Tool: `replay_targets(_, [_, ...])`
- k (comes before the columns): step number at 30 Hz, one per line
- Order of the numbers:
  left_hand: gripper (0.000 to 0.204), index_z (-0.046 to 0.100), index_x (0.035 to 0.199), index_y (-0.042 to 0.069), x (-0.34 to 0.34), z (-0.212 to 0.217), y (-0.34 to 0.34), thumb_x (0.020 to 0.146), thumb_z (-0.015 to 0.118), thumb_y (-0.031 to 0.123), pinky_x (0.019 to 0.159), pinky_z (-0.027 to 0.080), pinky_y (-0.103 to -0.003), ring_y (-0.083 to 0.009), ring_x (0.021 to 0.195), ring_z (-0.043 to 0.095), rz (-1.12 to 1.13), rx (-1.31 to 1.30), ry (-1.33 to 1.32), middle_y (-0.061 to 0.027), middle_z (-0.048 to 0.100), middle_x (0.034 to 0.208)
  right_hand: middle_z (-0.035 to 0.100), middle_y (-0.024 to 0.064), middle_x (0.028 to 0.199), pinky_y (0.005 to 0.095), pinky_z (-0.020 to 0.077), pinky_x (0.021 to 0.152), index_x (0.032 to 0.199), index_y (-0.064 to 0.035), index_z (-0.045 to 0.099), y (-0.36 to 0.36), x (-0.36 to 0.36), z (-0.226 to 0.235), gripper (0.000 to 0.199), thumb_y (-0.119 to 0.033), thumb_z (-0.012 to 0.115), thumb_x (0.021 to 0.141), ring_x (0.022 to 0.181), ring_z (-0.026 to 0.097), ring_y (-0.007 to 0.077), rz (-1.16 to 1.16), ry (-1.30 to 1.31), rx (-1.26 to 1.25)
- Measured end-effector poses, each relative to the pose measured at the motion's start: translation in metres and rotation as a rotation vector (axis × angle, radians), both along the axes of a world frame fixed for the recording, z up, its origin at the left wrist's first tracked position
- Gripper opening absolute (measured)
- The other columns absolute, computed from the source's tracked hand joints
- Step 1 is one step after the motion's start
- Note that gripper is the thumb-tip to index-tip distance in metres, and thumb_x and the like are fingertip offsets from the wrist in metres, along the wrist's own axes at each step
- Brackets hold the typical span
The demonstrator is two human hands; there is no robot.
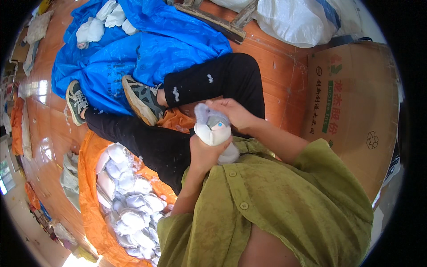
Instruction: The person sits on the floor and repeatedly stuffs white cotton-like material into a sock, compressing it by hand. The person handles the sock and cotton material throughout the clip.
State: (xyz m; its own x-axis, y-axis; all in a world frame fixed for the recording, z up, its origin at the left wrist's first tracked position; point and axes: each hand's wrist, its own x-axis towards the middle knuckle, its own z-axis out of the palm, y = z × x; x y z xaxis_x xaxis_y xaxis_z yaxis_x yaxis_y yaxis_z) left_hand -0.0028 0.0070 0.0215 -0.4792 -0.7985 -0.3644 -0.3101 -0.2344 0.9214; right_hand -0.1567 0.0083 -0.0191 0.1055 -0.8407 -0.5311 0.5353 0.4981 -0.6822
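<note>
A small plush toy (212, 133), white and grey with a blue spot like an eye, is held up in front of my green shirt. My left hand (205, 153) wraps round its white lower part from below. At the top, the fingers of my right hand (232, 112) are closed on the fuzzy grey part (203, 112). More pale grey plush shows below my left hand, against the shirt. My palms hide part of the toy.
An orange sack (91, 178) beside my leg holds several white and pale grey plush pieces (133, 218). White pieces (91, 30) lie on a blue tarp sack (178, 44) past my shoes. A cardboard box (351, 115) stands at right, near a wooden stool (213, 26) and white bag (293, 22).
</note>
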Motion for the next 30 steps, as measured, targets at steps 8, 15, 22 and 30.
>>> replay_targets(8, [0.033, 0.066, 0.094, -0.001, -0.001, 0.005, -0.002, 0.068, 0.082, 0.009, 0.071, 0.052, -0.027, -0.0108, 0.079, 0.064, 0.074, 0.233, 0.166, -0.0054, 0.069, 0.087, 0.063, 0.0018, 0.085, 0.0243, 0.0451, 0.068, 0.095, -0.0034, 0.064, -0.012, -0.004, 0.043, 0.04, -0.041, 0.048, 0.097, 0.077, 0.055, 0.0077, 0.385, 0.571, -0.174])
replay_targets(15, [0.043, 0.066, 0.098, -0.001, 0.002, 0.009, -0.004, 0.063, 0.087, 0.011, 0.073, 0.053, -0.028, -0.012, 0.081, 0.065, -0.14, 0.053, 0.023, -0.007, 0.069, 0.091, 0.067, 0.006, 0.094, 0.0293, 0.0515, 0.078, 0.102, -0.0018, 0.065, 0.006, 0.003, -0.005, 0.03, -0.027, 0.052, 0.096, 0.084, 0.064, 0.0133, 0.152, -0.216, -0.091])
replay_targets(22, [0.079, 0.045, 0.128, -0.002, 0.004, 0.009, -0.012, 0.063, 0.087, 0.016, 0.091, 0.046, -0.032, -0.018, 0.105, 0.058, 0.0, -0.304, -0.185, -0.0133, 0.061, 0.113, 0.067, 0.0071, 0.098, 0.0345, 0.0532, 0.08, 0.109, -0.004, 0.062, -0.001, 0.006, -0.003, 0.028, -0.026, 0.052, 0.096, 0.086, 0.065, 0.0179, -0.152, -0.337, 0.332])
replay_targets(30, [0.047, 0.053, 0.118, -0.001, 0.008, -0.006, -0.006, 0.083, 0.072, 0.024, 0.086, 0.047, -0.034, -0.0214, 0.098, 0.061, -0.007, -0.142, -0.017, -0.0125, 0.064, 0.105, 0.065, 0.007, 0.091, 0.0302, 0.0492, 0.069, 0.105, 0.0006, 0.063, -0.036, -0.008, 0.036, 0.05, -0.047, 0.055, 0.093, 0.079, 0.061, 0.0126, 0.114, 0.144, 0.102])
